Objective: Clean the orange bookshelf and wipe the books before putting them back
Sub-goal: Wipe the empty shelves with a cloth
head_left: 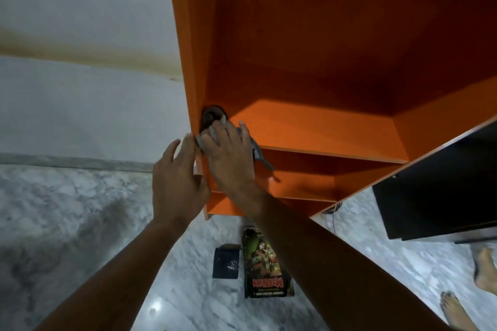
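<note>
The orange bookshelf [322,126] fills the upper right of the head view, its shelves bare. My right hand [231,153] presses a grey cloth [258,152] flat onto the left front corner of a shelf, fingers spread; the cloth's tail hangs over the shelf edge. A small dark round object [211,115] sits in the shelf corner just beyond my fingertips. My left hand [176,177] lies flat against the outer left side panel of the bookshelf, holding nothing. On the floor below lies a book with a green and red cover [265,263], and beside it a small dark book [226,263].
A black door or panel [441,191] juts in at the right. The marble floor [67,223] spreads to the left, meeting a grey wall [80,21]. Two bare feet [473,290] stand at the lower right. A dark cable [332,212] lies near the shelf's base.
</note>
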Tool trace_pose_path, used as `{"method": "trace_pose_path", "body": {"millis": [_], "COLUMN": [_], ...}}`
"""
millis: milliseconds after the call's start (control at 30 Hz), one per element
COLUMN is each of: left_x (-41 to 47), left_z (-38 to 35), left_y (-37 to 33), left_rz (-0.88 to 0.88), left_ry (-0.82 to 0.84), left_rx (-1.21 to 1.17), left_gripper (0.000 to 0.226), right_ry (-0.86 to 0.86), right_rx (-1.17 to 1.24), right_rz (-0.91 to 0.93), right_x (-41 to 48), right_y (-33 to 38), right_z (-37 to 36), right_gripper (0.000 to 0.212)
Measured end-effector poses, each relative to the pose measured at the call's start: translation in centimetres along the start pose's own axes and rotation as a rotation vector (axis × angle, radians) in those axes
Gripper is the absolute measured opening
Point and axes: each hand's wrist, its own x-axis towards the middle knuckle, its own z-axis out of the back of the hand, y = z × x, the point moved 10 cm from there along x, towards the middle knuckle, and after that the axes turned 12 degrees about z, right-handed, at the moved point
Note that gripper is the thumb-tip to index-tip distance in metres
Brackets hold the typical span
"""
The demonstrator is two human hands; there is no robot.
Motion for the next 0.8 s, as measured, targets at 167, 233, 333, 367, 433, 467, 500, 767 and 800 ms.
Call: {"method": "trace_pose_path", "body": {"millis": [167, 233, 333, 367, 433, 467, 500, 767, 800], "left_x": [-1.5, -1.9, -2.4, -2.3, -2.6, -2.9, -3.1, -4.6, -4.4], "left_z": [-4.5, -6.9, -10.5, -11.2, -13.0, -14.1, -15.0, -29.5, -30.7], "left_y": [-0.8, -2.8, -6.3, -6.8, -7.4, -7.6, -7.6, -2.2, -0.9], "left_rz": [-0.108, -0.227, -0.3, -0.248, -0.156, -0.156, -0.168, -0.413, -0.35], "left_ry": [-0.072, -0.116, -0.178, -0.212, -0.273, -0.318, -0.358, -0.227, -0.182], "left_rx": [0.219, 0.281, 0.282, 0.241, 0.153, 0.109, 0.088, 0.311, 0.31], "left_gripper": [0.095, 0.1, 0.106, 0.106, 0.107, 0.108, 0.109, 0.086, 0.08], "right_ry": [-0.039, -0.151, -0.322, -0.362, -0.466, -0.54, -0.615, -1.251, -1.251], "right_rx": [-0.097, -0.147, -0.255, -0.278, -0.315, -0.333, -0.325, -0.012, 0.039], "right_rz": [0.115, 0.028, -0.076, -0.091, -0.128, -0.156, -0.188, -0.345, -0.387], "right_x": [-4.4, -8.0, -14.2, -15.6, -18.5, -19.9, -20.9, -29.8, -30.6], "right_y": [-5.3, -9.6, -16.7, -18.9, -22.0, -22.9, -23.6, -23.9, -24.3], "right_z": [0.4, 1.8, 4.5, 5.0, 5.6, 5.8, 6.0, 1.8, 0.2], "right_gripper": [0.056, 0.062, 0.061, 0.061, 0.064, 0.068, 0.071, 0.037, 0.036]}}
